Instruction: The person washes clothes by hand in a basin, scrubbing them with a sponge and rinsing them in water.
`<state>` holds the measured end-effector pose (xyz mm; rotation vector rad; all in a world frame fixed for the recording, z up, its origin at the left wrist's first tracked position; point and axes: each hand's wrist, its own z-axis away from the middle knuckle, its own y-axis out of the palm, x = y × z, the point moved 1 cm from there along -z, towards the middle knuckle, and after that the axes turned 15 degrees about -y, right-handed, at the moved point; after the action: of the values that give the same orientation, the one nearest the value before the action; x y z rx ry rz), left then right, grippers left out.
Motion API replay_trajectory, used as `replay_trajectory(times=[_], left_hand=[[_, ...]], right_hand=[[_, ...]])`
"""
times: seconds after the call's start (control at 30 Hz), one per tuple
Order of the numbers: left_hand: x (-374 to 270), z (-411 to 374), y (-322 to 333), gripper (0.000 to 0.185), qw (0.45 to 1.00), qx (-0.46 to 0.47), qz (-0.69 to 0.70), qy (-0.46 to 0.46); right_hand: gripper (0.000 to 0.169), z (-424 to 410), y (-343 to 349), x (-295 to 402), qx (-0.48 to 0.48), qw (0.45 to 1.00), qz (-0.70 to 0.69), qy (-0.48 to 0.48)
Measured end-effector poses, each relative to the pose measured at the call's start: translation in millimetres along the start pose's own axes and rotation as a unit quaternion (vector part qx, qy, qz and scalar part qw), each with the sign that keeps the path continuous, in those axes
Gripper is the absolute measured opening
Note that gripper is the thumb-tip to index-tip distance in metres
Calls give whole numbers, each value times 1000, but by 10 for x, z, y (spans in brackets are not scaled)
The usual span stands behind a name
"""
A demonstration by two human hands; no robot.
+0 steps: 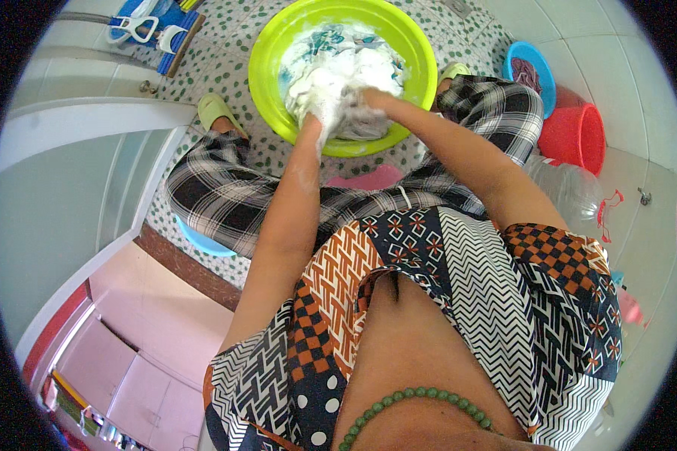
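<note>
A lime-green plastic basin (pixel 259 96) stands on the floor between my feet. In it lies a heap of wet fabric with a teal print (pixel 327 38), mostly covered by thick white suds (pixel 366 65). My left hand (pixel 322 113) reaches into the near part of the heap, coated in foam that hides its fingers. Close to its right, my right hand (pixel 372 100) is down on the soapy fabric, blurred, with its fingertips hidden. Whether either hand grips the cloth cannot be seen.
A light blue basin (pixel 548 62) with dark purplish cloth, a red bucket (pixel 564 132) and a large clear plastic bottle (pixel 570 186) line the right wall. A blue washboard-like item (pixel 180 42) leans at upper left. A pink stool or mat edge (pixel 366 179) shows before me. A glass door (pixel 62 186) stands left.
</note>
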<state>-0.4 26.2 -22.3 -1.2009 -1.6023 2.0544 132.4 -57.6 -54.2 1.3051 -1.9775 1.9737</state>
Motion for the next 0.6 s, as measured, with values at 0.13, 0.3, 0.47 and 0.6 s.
replay_trajectory(times=[0.13, 0.3, 0.47, 0.6], left_hand=[[-68, 69, 103, 34, 976, 193, 93, -46], [-187, 122, 81, 24, 890, 132, 357, -253], [-195, 104, 120, 24, 990, 100, 43, -88], [-139, 116, 186, 24, 990, 102, 49, -83]], right_hand=[[31, -391, -390, -391, -136, 930, -70, 334], [33, -940, -310, -606, -151, 832, -336, 414], [14, -908, -257, -487, -263, 703, -417, 514], [13, -651, -480, -322, -414, 622, -545, 379]])
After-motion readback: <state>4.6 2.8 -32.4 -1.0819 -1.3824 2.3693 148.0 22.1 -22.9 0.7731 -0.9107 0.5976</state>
